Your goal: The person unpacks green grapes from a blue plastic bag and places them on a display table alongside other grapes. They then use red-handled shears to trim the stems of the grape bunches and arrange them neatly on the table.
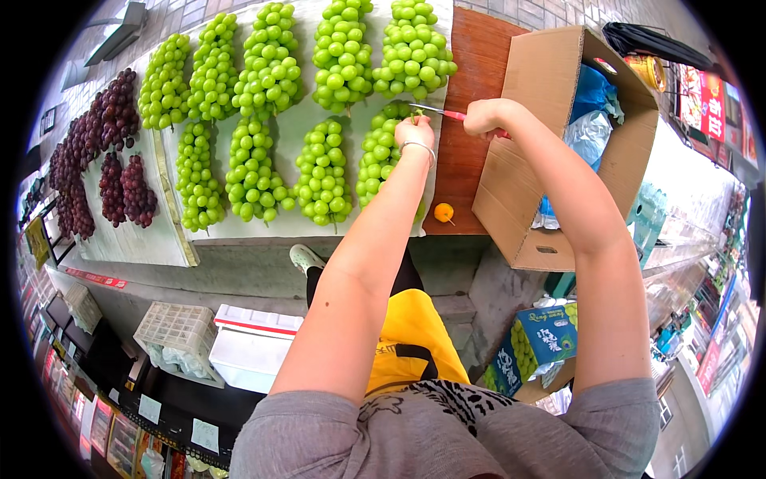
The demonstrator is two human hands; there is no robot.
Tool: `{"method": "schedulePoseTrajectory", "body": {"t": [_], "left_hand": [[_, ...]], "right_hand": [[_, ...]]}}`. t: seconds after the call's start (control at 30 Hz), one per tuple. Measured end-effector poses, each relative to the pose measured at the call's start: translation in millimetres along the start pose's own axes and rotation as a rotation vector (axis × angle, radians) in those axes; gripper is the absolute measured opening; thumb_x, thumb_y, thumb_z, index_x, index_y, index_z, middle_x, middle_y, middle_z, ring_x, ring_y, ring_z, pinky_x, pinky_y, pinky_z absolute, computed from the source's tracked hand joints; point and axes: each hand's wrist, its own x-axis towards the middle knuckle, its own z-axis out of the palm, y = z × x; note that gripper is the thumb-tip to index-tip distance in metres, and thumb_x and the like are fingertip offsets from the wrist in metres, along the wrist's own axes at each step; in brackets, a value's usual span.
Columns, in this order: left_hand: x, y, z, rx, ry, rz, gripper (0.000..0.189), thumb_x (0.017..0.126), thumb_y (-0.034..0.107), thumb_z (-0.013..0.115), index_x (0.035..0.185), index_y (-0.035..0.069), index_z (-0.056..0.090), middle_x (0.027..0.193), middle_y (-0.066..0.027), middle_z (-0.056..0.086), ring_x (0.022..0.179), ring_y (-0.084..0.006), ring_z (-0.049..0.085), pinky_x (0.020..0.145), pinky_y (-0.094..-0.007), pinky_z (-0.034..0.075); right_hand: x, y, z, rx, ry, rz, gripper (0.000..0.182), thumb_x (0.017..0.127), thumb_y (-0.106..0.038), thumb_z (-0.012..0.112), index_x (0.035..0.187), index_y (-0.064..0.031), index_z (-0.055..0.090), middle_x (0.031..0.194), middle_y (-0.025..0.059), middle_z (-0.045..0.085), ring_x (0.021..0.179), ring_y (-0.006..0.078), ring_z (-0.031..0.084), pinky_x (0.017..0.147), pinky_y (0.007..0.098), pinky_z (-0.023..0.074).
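Note:
My left hand (415, 133) pinches the green stem (418, 112) of a bunch of green grapes (378, 149) at the near right of the white cloth. My forearm hides part of that bunch. In my right hand (492, 117) is a pair of scissors (453, 114) with red handles. Their blades point left and reach the stem just above my left fingers; I cannot tell whether they have cut into it. Beyond the blades lies another bunch of green grapes (414, 57). More green bunches (324, 170) lie in two rows to the left.
Dark red grapes (111, 120) lie at the far left. An open cardboard box (508, 138) holding plastic bags (592, 120) stands at the right. A small orange fruit (443, 212) sits on the reddish-brown board (473, 66). Behind me are a white foam box (254, 347) and a plastic crate (176, 329).

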Motion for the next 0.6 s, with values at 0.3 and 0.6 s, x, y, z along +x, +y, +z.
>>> {"method": "schedulePoseTrajectory", "body": {"t": [0.3,0.6], "left_hand": [[6.4,-6.1,3.8,0.109,0.029,0.014,0.007,0.076,0.008,0.059,0.075,0.001,0.061,0.069,-0.0081,0.061,0.063,-0.0164,0.054,0.062,-0.0301,0.044],[0.3,5.2,-0.2,0.037,0.015,-0.081,0.006,0.077,0.005,0.057,0.073,0.001,0.06,0.07,-0.0082,0.061,0.063,-0.0178,0.057,0.06,-0.0305,0.045]], "right_hand": [[-3.8,1.9,12.6,0.0,0.286,-0.126,0.026,0.065,-0.011,0.044,0.067,0.0112,0.057,0.068,0.0247,0.058,0.059,0.0335,0.059,0.052,0.044,0.0471],[-1.5,-1.9,26.2,-0.027,0.314,-0.015,0.034,0.068,-0.013,0.045,0.089,0.0071,0.062,0.098,0.0275,0.058,0.095,0.0364,0.058,0.081,0.0399,0.0462]]}}
